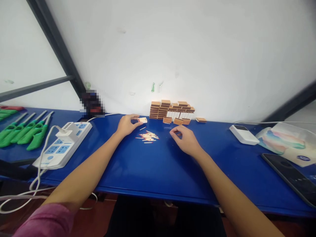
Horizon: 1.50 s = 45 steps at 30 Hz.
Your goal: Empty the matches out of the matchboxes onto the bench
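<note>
My left hand (127, 125) rests on the blue table (153, 164) with its fingers closed round a small open matchbox (142, 120). A loose heap of red-tipped matches (148, 136) lies just right of it. My right hand (185, 140) sits to the right of the heap, thumb and fingers pinched together; what they hold, if anything, is too small to name. Behind the heap, against the white wall, stands a stack of brown matchboxes (170, 110), with one lone matchbox (200, 120) to its right.
A white and blue power strip (63, 143) with plug and cable lies at the left, beside several green stick lighters (27, 131). At the right are a white power bank (243, 134), a tissue pack (283, 143) and a dark phone (291, 177).
</note>
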Motion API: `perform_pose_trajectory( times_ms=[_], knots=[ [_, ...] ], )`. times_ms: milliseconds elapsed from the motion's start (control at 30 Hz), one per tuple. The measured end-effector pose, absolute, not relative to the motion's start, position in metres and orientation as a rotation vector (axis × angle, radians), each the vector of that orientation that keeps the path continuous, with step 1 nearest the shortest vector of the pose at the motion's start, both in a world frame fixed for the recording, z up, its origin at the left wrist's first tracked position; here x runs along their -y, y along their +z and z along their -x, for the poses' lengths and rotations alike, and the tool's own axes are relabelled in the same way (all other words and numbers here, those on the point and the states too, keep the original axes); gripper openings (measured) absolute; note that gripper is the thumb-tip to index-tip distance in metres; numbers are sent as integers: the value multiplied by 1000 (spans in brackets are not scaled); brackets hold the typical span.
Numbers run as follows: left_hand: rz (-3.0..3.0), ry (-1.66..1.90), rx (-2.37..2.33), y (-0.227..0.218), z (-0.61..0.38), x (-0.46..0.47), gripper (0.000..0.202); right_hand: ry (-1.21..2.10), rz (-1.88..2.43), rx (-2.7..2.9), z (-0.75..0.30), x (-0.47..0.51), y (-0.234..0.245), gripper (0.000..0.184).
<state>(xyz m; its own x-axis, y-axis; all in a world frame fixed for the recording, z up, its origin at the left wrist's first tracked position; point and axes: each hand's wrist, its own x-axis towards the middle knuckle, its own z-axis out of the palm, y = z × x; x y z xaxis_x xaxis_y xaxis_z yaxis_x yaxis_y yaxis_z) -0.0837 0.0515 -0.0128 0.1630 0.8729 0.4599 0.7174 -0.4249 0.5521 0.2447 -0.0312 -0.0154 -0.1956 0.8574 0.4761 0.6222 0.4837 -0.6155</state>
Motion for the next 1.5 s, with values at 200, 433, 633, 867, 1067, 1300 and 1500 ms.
perform_pose_trajectory(
  times_ms=[200,433,633,867,1067,1300,1500],
  knots=[
    [-2267,1104,-1588,-15,85,-53,41,342,1200,2101,-220,19,-5,15],
    [-2206,1186,-1663,-14,92,-56,38,242,1055,2511,-139,-37,22,10],
    [-2189,1187,-1778,-14,93,-56,37,355,1080,2633,-110,-60,19,22],
    [-2221,1487,-1571,-10,50,-30,37,367,998,2132,-186,-23,9,9],
    [-2426,1251,-1188,-16,10,7,47,255,1107,1768,-241,2,1,25],
    [-2402,1370,-1142,-13,9,11,46,804,1065,1323,-229,9,-2,36],
    [-2378,1459,-1135,-12,5,13,47,1056,1036,1170,-219,20,-9,37]
  ],
)
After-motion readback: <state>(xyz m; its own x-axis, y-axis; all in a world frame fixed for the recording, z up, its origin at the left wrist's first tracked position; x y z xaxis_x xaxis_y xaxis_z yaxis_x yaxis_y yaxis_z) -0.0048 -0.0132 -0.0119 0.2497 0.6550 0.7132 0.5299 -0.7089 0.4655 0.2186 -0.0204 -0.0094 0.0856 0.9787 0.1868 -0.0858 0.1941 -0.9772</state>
